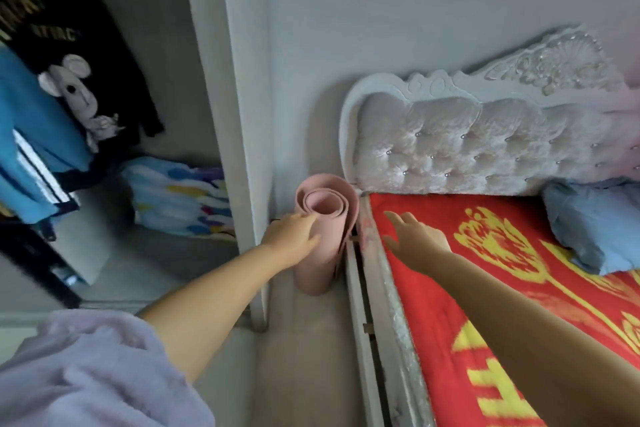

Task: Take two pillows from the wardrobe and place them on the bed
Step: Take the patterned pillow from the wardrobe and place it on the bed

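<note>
A grey-blue pillow [595, 229] lies on the bed [485, 305], on its red and yellow cover near the tufted white headboard [485, 142]. A second pillow with a white, blue and yellow print [180, 198] rests on the wardrobe floor at the left. My left hand [294, 236] hangs in front of a rolled pink mat, fingers loose and holding nothing. My right hand [415, 239] hovers over the bed's left corner with fingers spread, empty.
The rolled pink mat [325, 232] stands upright on the floor between the wardrobe's white side panel [242, 114] and the bed frame. Blue and black clothes [41, 114] hang inside the open wardrobe. A narrow strip of floor runs beside the bed.
</note>
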Demonstrator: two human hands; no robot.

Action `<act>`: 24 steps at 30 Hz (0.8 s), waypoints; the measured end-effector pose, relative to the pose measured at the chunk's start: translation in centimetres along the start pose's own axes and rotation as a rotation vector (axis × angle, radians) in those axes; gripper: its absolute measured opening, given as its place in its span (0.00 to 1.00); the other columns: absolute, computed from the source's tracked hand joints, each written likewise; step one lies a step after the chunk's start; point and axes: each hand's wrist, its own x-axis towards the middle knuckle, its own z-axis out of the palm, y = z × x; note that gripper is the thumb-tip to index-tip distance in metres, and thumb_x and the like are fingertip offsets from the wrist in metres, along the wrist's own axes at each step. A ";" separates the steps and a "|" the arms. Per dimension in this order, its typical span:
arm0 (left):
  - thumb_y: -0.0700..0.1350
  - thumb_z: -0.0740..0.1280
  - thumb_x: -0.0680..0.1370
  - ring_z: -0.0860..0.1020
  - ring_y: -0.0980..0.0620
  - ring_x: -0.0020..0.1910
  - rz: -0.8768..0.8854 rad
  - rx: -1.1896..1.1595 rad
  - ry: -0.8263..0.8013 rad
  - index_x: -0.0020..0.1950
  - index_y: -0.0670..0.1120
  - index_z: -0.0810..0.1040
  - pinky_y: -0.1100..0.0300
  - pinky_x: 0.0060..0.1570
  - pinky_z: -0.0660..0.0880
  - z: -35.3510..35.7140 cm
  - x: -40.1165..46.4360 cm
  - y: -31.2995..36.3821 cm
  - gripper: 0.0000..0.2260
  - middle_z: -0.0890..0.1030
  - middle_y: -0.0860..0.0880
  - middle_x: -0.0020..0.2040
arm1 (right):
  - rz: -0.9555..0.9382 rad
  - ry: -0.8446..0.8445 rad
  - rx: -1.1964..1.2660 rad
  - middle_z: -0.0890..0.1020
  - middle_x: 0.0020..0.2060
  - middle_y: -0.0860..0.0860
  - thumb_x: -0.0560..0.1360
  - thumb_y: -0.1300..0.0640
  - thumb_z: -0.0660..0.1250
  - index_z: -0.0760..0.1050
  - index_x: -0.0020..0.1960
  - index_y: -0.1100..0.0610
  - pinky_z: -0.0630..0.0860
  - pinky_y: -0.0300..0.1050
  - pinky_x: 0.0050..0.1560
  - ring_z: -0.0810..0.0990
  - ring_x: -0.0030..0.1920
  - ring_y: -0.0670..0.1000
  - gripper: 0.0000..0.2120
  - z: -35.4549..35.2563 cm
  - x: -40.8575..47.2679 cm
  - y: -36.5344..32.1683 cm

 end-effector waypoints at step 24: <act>0.52 0.59 0.79 0.73 0.43 0.64 -0.330 0.134 -0.086 0.73 0.52 0.63 0.49 0.57 0.74 -10.6 -9.5 -43.0 0.22 0.74 0.46 0.66 | -0.294 -0.167 0.099 0.75 0.60 0.51 0.79 0.46 0.55 0.63 0.70 0.47 0.74 0.48 0.46 0.80 0.54 0.56 0.20 5.6 16.3 -44.6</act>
